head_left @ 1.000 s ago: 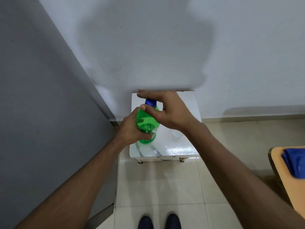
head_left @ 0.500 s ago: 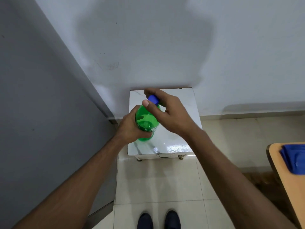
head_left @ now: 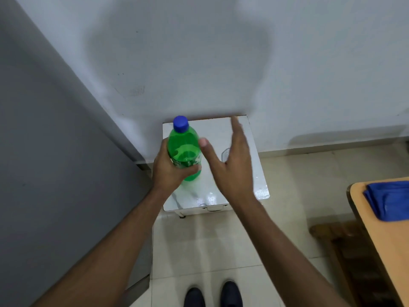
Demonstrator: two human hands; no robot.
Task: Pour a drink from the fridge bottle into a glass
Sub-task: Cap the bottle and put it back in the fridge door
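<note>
The left hand (head_left: 169, 167) is wrapping its fingers around a green plastic bottle (head_left: 183, 147), blue cap (head_left: 180, 123) on, above the glossy white table (head_left: 261, 187). The right hand (head_left: 230, 165) is hovering open, fingers spread, partly covering a clear glass (head_left: 225, 154).

The bottle (head_left: 183, 149) is clear bright green, with a solid blue cap (head_left: 180, 123) and a label band bearing small white marks. The tabletop (head_left: 254, 173) under it is glossy white with faint grey marble veins. The wall (head_left: 221, 52) is pale bluish white; the tall panel (head_left: 44, 151) on the left is flat grey. The floor (head_left: 199, 240) has cream tiles. A blue cloth (head_left: 389, 202) lies on an orange-tan surface (head_left: 380, 240). The shoes (head_left: 212, 294) are black.
</note>
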